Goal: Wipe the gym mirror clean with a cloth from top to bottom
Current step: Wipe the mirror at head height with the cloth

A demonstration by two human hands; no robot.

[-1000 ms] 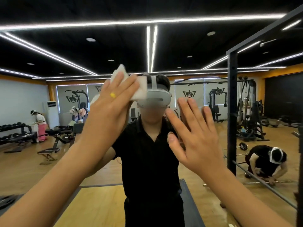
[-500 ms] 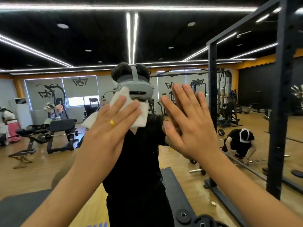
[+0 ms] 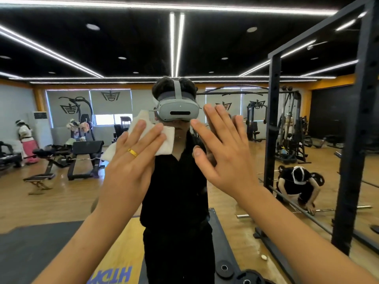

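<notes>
White cloth point(image 3: 164, 140) lies under the straight fingers of my left hand point(image 3: 131, 160), pressed flat against the mirror point(image 3: 235, 48); its edges show above and to the right of my fingertips. My right hand point(image 3: 225, 158), just beside the left, rests flat on the glass, fingers spread, holding nothing.

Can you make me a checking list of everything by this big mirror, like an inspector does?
Surface: large gym wall mirror, reflecting the room; smears too faint to tell.
Job's things: white folded cloth, flat on the glass beside the reflected grey headset.
Clutter: black round weight plates low on the floor.
Hands: left hand, wearing a gold ring, presses the cloth with straight fingers; right hand open, holding nothing.
Cables: nothing seen.
Surroundings: black metal rack at right; black benches reflected.
</notes>
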